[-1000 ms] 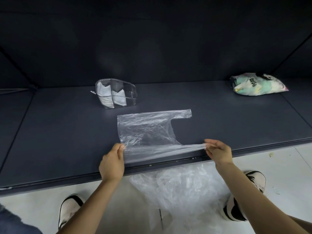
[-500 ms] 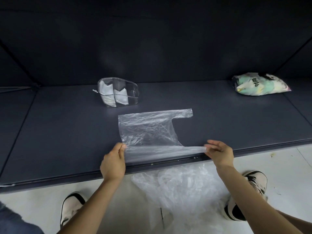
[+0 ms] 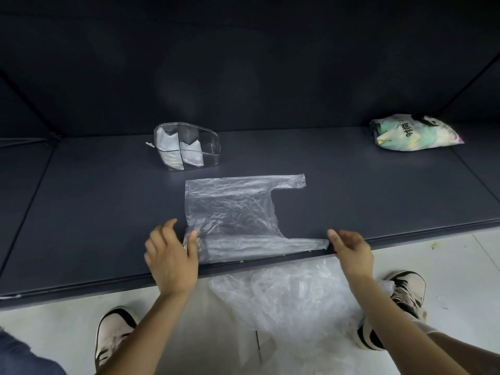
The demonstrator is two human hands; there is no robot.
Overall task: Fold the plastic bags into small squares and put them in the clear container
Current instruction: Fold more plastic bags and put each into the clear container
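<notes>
A clear plastic bag (image 3: 235, 209) lies flat on the dark bench (image 3: 81, 207) at centre frame, with 1 handle strip reaching to the right along its far edge and another along its near edge, close to the bench's front lip. The left hand (image 3: 171, 257) sits at the bag's lower left corner, thumb and fingers pinching a gathered bit of the plastic there. The right hand (image 3: 350, 249) is at the end of the near handle strip, fingers loosely extended with the tips touching or just beside the strip end; whether it grips the plastic cannot be told. The clear container (image 3: 187, 147) stands on the bench above and left of the bag, apart from it, with dividers inside and white folded pieces in its left compartments. A colourful printed packet (image 3: 415, 133) lies at the upper right of the frame on the same bench. Below the bench edge, a heap of loose clear bags (image 3: 292, 301) rests on the pale floor (image 3: 54, 328) between 2 black and white shoes (image 3: 113, 336).
</notes>
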